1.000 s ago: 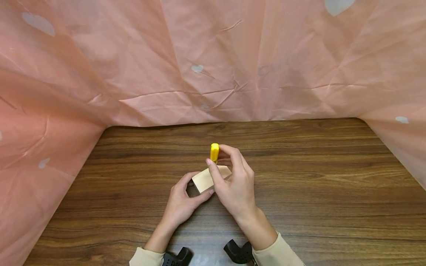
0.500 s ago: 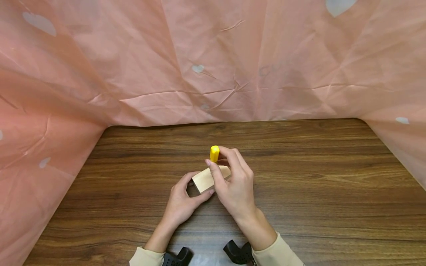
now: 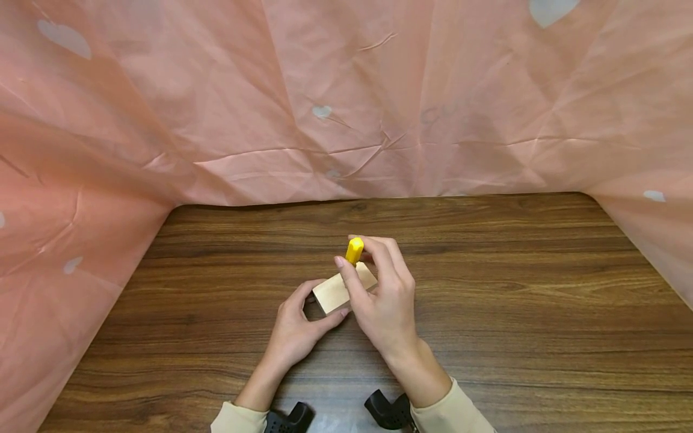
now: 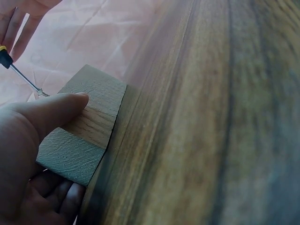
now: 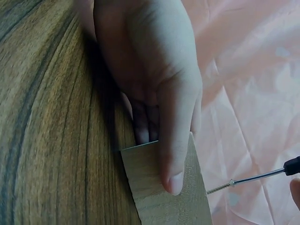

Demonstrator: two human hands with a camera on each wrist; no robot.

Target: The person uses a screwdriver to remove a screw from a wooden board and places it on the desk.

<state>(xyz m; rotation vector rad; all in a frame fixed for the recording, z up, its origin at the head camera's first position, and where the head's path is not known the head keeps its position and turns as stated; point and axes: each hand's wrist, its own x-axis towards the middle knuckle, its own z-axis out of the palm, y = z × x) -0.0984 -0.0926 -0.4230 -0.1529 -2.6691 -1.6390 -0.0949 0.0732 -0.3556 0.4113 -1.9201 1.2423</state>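
A pale wooden block (image 3: 331,293) stands on the table, and my left hand (image 3: 299,328) grips its near left end. In the left wrist view the thumb lies along one side of the block (image 4: 96,110), with fingers on the other. My right hand (image 3: 385,300) pinches the yellow handle of a screwdriver (image 3: 354,249) above the block, between thumb and fingers. Its metal shaft (image 5: 258,177) meets the head of a screw (image 5: 219,188), whose point is at the block's top face. How deep the point sits I cannot tell.
The brown wood-grain table (image 3: 514,300) extends around both hands. A pink sheet with pale hearts (image 3: 346,120) hangs behind it and at both sides. Black wrist devices (image 3: 390,410) show near both sleeves at the front edge.
The yellow handle has shifted slightly right and leans more that way. My right fingers have changed position around it. My left hand and the block stay in place.
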